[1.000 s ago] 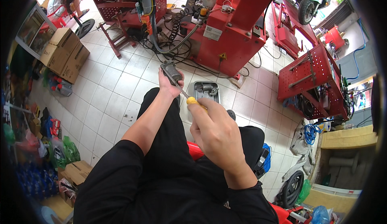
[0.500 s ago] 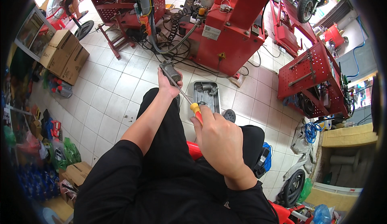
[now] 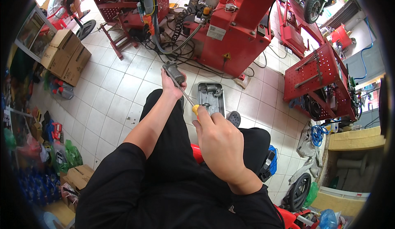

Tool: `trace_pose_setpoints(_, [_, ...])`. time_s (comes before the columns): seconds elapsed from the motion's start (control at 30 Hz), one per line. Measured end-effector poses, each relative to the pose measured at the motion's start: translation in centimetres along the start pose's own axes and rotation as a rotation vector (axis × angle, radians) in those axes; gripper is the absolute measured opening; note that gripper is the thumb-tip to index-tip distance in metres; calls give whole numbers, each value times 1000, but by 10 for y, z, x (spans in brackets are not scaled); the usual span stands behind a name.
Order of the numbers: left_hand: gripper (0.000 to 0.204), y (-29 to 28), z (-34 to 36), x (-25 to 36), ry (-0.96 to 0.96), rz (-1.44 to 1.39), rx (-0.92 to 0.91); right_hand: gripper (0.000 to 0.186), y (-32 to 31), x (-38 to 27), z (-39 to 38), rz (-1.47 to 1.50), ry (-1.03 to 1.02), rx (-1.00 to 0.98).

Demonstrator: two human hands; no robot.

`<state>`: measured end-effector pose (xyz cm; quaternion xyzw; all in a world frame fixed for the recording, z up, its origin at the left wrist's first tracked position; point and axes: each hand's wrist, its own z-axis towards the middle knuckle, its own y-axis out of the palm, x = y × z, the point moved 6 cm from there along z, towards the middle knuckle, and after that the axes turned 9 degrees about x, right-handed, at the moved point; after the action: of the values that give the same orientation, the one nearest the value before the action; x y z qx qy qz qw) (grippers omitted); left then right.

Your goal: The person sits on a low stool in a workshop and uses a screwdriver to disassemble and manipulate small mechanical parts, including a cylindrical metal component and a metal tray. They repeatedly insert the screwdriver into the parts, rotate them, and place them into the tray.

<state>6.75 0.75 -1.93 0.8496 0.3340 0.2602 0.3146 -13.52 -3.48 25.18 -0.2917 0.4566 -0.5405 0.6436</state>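
Note:
My left hand (image 3: 172, 85) grips a grey cylindrical metal part (image 3: 174, 71), held out above the floor just beyond my left knee. My right hand (image 3: 218, 142) is closed round the yellow and red handle of a screwdriver (image 3: 189, 99); its long shaft reaches up to the part, where the exact contact of the tip is too small to make out. Below and to the right of the part, a metal tray (image 3: 222, 104) on the tiles holds dark metal parts (image 3: 212, 89).
Red machine (image 3: 234, 43) with hoses and cables stands ahead. Perforated red carts (image 3: 302, 80) stand right and back left, a scooter (image 3: 312, 6) back right. Cardboard boxes (image 3: 66, 58), bags and bottles line the left. A seated person (image 3: 61, 4) is at top left. A tire (image 3: 299, 192) lies lower right.
My right hand has turned and shifted slightly on the screwdriver, first down, then slightly left. My left hand and the part have moved slightly left since a second ago.

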Motion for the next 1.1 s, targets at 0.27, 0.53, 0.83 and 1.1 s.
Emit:
trace_pose_setpoints(0.27, [64,2,-6,-2,74,115,41,23,-4,3,-1,15,95,-34])
trace_pose_setpoints(0.53, [56,-5,5,-3,32,75,21,20,-2,8,1,68,70,9])
trace_pose_setpoints(0.83, [66,-2,0,-4,6,-15,14,19,-1,6,1,19,63,-42])
trace_pose_setpoints(1.1, [63,6,-10,-2,-98,-206,-3,21,-34,22,-1,-7,111,72])
